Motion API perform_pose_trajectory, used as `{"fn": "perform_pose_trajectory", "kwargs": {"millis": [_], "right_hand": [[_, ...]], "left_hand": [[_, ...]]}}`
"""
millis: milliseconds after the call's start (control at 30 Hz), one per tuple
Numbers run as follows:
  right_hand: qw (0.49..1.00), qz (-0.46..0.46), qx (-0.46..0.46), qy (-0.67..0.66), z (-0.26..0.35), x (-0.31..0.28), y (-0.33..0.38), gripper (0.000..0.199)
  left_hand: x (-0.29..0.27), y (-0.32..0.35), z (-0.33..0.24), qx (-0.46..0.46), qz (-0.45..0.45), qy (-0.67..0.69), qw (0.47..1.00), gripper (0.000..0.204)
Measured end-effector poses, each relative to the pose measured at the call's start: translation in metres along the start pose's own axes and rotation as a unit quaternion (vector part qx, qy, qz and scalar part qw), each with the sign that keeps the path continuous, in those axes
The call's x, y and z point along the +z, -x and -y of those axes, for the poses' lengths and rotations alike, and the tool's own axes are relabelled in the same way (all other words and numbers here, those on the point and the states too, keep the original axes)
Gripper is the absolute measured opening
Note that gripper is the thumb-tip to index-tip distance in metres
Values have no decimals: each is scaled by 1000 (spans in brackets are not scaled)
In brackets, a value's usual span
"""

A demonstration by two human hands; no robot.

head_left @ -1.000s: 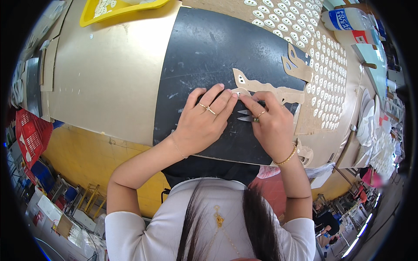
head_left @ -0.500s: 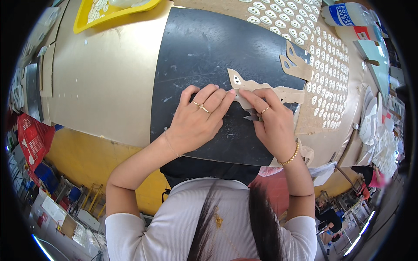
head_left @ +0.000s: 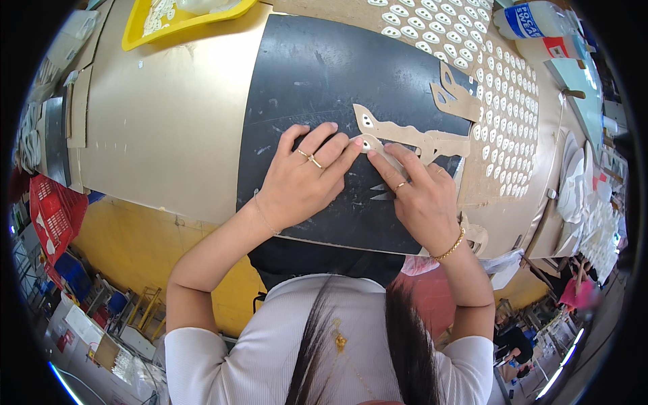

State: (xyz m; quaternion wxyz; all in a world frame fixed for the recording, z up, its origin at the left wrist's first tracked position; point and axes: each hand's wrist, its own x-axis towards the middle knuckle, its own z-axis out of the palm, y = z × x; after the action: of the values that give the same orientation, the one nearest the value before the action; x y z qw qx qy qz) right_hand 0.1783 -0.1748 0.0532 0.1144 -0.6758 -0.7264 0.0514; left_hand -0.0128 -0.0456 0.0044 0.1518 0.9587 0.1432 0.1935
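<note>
My left hand (head_left: 307, 177) lies on the black board (head_left: 297, 74), its fingertips closed on the end of a tan cut-out piece (head_left: 382, 154). The thumb is hidden. A small white oval with dark holes (head_left: 366, 144) sits on that end, between my two hands. The extended fingers of my right hand (head_left: 422, 196) press on the same piece just right of the oval. Under that palm, scissors (head_left: 382, 193) show only two pointed metal blades; their handles are hidden in the hand. Just beyond lies another tan cut-out (head_left: 398, 130), bearing its own white oval (head_left: 367, 120).
More tan cut-outs (head_left: 455, 98) overlap the board's right edge. Rows of white ovals (head_left: 506, 101) cover the brown sheet beyond. A yellow tray (head_left: 135, 37) with white pieces stands far left, plastic bottles (head_left: 536, 21) far right. A red basket (head_left: 50, 212) is lower left.
My right fingertips have drawn back slightly, uncovering the white oval on the nearer cut-out. The scissor blades point more to the left. My left hand has barely moved.
</note>
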Motion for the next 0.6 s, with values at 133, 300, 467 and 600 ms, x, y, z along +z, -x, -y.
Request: {"fn": "perform_pose_trajectory", "kwargs": {"millis": [133, 300, 467, 600], "right_hand": [[1000, 24, -7, -7, -1, 0, 1, 51], [999, 31, -11, -6, -3, 0, 1, 51], [998, 51, -27, 18, -3, -3, 0, 52], [998, 62, -27, -3, -6, -4, -4, 53]], "left_hand": [[-3, 3, 0, 4, 6, -5, 1000, 48], [4, 4, -2, 16, -19, -24, 999, 41], [0, 2, -3, 23, -4, -24, 999, 36], [-1, 2, -2, 16, -1, -26, 1000, 37]]}}
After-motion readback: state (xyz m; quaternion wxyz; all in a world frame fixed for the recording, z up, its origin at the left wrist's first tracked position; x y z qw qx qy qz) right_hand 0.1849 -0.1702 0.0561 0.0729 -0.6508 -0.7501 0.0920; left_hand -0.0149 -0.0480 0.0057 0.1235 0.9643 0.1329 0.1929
